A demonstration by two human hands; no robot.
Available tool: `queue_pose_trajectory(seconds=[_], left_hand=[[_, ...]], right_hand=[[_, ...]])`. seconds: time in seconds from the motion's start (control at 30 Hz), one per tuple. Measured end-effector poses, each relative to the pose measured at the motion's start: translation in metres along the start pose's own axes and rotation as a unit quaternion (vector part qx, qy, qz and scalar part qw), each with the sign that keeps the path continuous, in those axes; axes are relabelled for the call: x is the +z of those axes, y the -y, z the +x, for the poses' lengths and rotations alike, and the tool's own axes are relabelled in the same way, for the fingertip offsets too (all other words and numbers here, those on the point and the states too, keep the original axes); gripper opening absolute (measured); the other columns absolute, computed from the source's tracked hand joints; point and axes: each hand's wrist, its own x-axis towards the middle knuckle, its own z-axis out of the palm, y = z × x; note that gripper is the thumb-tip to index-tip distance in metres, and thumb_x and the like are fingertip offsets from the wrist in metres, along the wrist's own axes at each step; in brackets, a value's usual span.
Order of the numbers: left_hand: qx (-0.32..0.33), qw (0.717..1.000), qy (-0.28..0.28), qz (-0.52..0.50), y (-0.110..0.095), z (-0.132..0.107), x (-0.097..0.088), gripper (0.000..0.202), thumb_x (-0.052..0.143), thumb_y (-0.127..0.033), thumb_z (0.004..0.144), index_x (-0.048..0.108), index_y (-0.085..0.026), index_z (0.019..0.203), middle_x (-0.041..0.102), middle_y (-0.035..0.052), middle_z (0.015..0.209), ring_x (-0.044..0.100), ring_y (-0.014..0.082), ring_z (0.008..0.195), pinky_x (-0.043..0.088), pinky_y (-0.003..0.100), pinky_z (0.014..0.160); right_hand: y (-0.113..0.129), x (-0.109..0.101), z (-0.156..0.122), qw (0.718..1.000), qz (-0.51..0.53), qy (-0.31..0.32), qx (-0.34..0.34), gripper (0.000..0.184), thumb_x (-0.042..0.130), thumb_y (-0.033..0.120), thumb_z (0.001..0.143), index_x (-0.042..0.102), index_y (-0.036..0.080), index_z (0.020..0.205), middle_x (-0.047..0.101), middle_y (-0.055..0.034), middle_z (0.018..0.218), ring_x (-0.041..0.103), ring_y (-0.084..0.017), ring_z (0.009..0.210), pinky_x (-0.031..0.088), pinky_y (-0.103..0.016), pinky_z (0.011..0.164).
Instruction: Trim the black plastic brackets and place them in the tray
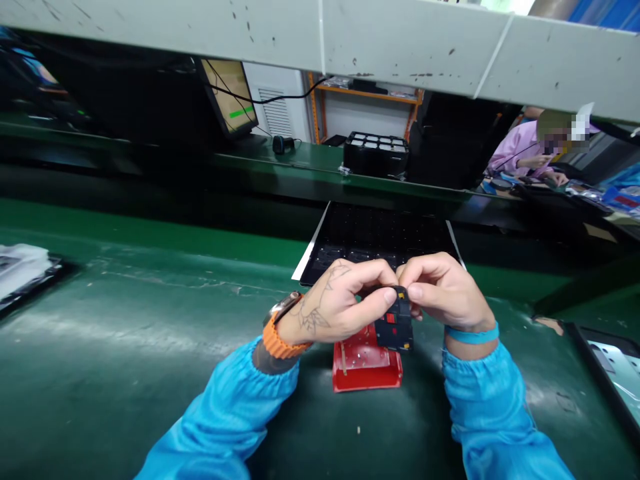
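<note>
Between thumb and fingers, my left hand (345, 297) pinches a flat black plastic part (395, 327) with small red and yellow patches on it. Close against its top edge, my right hand (445, 290) is closed in a pinch, thumb and fingertips at the part's upper right corner. Whether a smaller piece sits between the fingertips is too hidden to tell. Below the part, a red bin (367, 380) lies on the green table with several tiny pieces in it. Behind my hands is a black tray (380, 227) with moulded pockets.
A white-and-black tray (25, 273) stands at the far left, another tray (615, 373) at the right edge. On the back ledge are a monitor (230, 97), a scanner (283, 145) and a black box (375, 155). A grey beam (400, 53) crosses above; a co-worker (525, 147) sits beyond.
</note>
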Motion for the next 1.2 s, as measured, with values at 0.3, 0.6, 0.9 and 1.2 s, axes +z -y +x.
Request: queue_pose_trajectory(seconds=[0.3, 0.6, 0.9, 1.2], left_hand=[[-0.016, 0.999, 0.023, -0.035, -0.0007, 0.0008, -0.0012, 0.017, 0.057, -0.021, 0.091, 0.059, -0.018, 0.074, 0.053, -0.0059, 0.057, 0.039, 0.0064, 0.048, 0.032, 0.019, 0.046], [-0.062, 0.997, 0.035, -0.030, -0.0028, 0.0002, -0.0029, 0.018, 0.057, -0.022, 0.089, 0.058, -0.018, 0.072, 0.046, -0.0073, 0.053, 0.036, 0.0063, 0.047, 0.029, 0.018, 0.046], [-0.064, 0.995, 0.059, -0.050, -0.0031, 0.0001, -0.0036, 0.017, 0.058, -0.019, 0.088, 0.055, -0.018, 0.071, 0.042, -0.0091, 0.050, 0.032, 0.0057, 0.044, 0.028, 0.019, 0.045], [-0.082, 0.995, -0.048, 0.034, -0.0083, -0.0025, 0.0006, 0.018, 0.057, -0.019, 0.090, 0.059, -0.017, 0.072, 0.052, -0.0071, 0.054, 0.040, 0.0060, 0.049, 0.031, 0.019, 0.049]], right_hand=[[0.0005, 0.0009, -0.0002, 1.000, -0.001, 0.018, 0.010, 0.023, 0.087, 0.034, 0.086, 0.076, 0.014, 0.079, 0.069, -0.0015, 0.065, 0.058, -0.010, 0.050, 0.050, -0.020, 0.048], [0.0013, 0.0004, 0.0017, 0.999, -0.022, 0.020, 0.018, 0.026, 0.089, 0.036, 0.083, 0.076, 0.014, 0.076, 0.069, -0.0019, 0.063, 0.058, -0.010, 0.049, 0.049, -0.020, 0.047], [0.0019, 0.0010, 0.0023, 0.999, -0.031, 0.035, 0.027, 0.028, 0.088, 0.037, 0.083, 0.075, 0.013, 0.074, 0.068, -0.0024, 0.061, 0.057, -0.009, 0.047, 0.048, -0.019, 0.045], [0.0043, 0.0053, 0.0027, 0.994, -0.106, -0.032, -0.012, 0.033, 0.076, 0.045, 0.093, 0.073, 0.015, 0.081, 0.066, -0.0015, 0.067, 0.058, -0.012, 0.056, 0.049, -0.023, 0.052]])
